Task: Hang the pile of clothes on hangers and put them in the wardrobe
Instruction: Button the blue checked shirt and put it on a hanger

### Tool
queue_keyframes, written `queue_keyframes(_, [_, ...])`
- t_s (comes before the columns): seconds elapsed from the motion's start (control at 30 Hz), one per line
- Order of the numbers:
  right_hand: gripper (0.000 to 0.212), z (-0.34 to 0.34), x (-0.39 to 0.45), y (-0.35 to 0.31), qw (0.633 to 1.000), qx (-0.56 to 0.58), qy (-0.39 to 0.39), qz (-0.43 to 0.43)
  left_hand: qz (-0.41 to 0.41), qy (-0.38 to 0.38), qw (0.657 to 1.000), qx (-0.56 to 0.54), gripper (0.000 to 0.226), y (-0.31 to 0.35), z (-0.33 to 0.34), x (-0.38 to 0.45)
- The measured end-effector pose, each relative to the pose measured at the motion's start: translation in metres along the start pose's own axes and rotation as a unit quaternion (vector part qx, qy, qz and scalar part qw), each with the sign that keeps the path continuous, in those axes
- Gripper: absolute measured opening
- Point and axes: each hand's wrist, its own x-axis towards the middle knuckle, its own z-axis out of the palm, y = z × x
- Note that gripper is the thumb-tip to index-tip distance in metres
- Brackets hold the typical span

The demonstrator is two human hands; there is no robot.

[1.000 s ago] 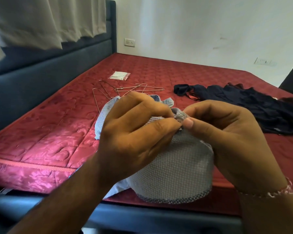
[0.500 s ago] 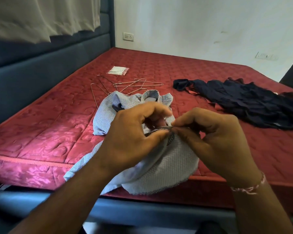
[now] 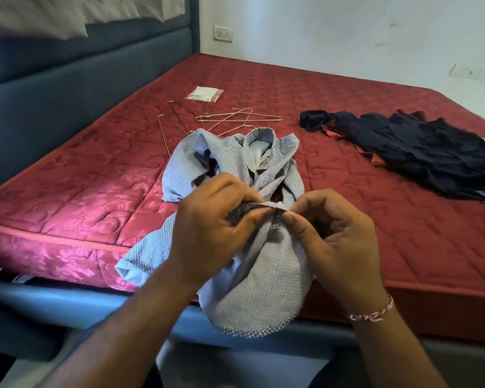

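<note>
A light blue checked shirt lies crumpled on the red mattress, its lower part hanging over the near edge. My left hand and my right hand meet at one fabric edge of the shirt, each pinching it between thumb and fingers. Several thin wire hangers lie in a loose heap just beyond the shirt. A dark navy garment is spread out on the mattress to the right.
A small white packet lies beyond the hangers. A blue padded headboard runs along the left, with a pale curtain above it. The white wall behind carries a socket. The bed frame crosses in front of me.
My hands have lowered with the pinched shirt edge, so more of the shirt's collar end on the mattress shows. The view has tilted down slightly.
</note>
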Motion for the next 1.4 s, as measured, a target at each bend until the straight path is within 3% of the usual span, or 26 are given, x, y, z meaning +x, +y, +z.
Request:
queue_keyframes(0.2, [0.010,-0.006,0.003,0.031,0.991,-0.017,-0.120,0.058,0.041,-0.181,0.980,-0.069,0.018,-0.033,-0.018,-0.014])
queue_keyframes(0.3, [0.009,0.009,0.018,0.053,0.990,-0.006,-0.069,0.125,0.005,-0.286,0.955,-0.083,0.015,-0.043,-0.022,-0.020])
queue_keyframes(0.37, [0.023,0.025,0.032,0.072,0.989,-0.057,-0.061,0.124,-0.037,-0.370,0.921,-0.112,0.017,-0.042,-0.024,-0.020])
queue_keyframes(0.43, [0.049,0.043,0.050,0.090,0.971,-0.170,-0.131,0.108,-0.093,-0.419,0.890,-0.152,0.020,-0.040,-0.023,-0.014])
queue_keyframes(0.5, [0.063,0.061,0.059,0.108,0.934,-0.242,-0.233,0.120,-0.157,-0.379,0.896,-0.168,0.016,-0.044,-0.014,-0.004])
queue_keyframes(0.53, [0.057,0.069,0.057,0.111,0.920,-0.253,-0.266,0.138,-0.178,-0.336,0.912,-0.155,0.011,-0.050,-0.006,0.002])
queue_keyframes(0.63, [0.032,0.080,0.037,0.116,0.910,-0.326,-0.234,0.108,-0.209,-0.253,0.943,-0.055,0.005,-0.074,0.028,0.022])
queue_keyframes(0.77, [0.037,0.067,0.026,0.107,0.911,-0.372,-0.159,0.077,-0.215,-0.300,0.928,0.061,0.016,-0.106,0.082,0.046])
queue_keyframes(0.87, [0.046,0.051,0.018,0.092,0.913,-0.383,-0.129,0.060,-0.231,-0.280,0.929,0.074,0.025,-0.120,0.113,0.067])
queue_keyframes(0.97, [0.059,0.025,0.022,0.080,0.914,-0.329,-0.227,0.073,-0.279,-0.272,0.914,0.112,0.021,-0.133,0.130,0.076])
queue_keyframes(1.03, [0.057,0.013,0.036,0.078,0.915,-0.284,-0.261,0.123,-0.309,-0.297,0.888,0.164,0.031,-0.141,0.140,0.072])
queue_keyframes(1.07, [0.051,0.010,0.043,0.079,0.921,-0.287,-0.223,0.142,-0.319,-0.307,0.877,0.187,0.042,-0.143,0.145,0.067])
queue_keyframes(1.17, [0.024,0.015,0.074,0.094,0.932,-0.325,0.056,0.147,-0.322,-0.306,0.863,0.242,0.063,-0.140,0.161,0.060])
queue_keyframes(1.23, [0.019,0.023,0.098,0.115,0.938,-0.277,0.118,0.171,-0.297,-0.316,0.853,0.292,0.053,-0.135,0.167,0.060])
queue_keyframes(1.33, [0.047,0.037,0.112,0.152,0.919,-0.309,-0.006,0.245,-0.301,-0.318,0.845,0.307,0.024,-0.134,0.170,0.059])
queue_keyframes(1.4, [0.046,0.042,0.108,0.172,0.901,-0.360,-0.066,0.231,-0.308,-0.306,0.849,0.302,0.023,-0.138,0.170,0.058])
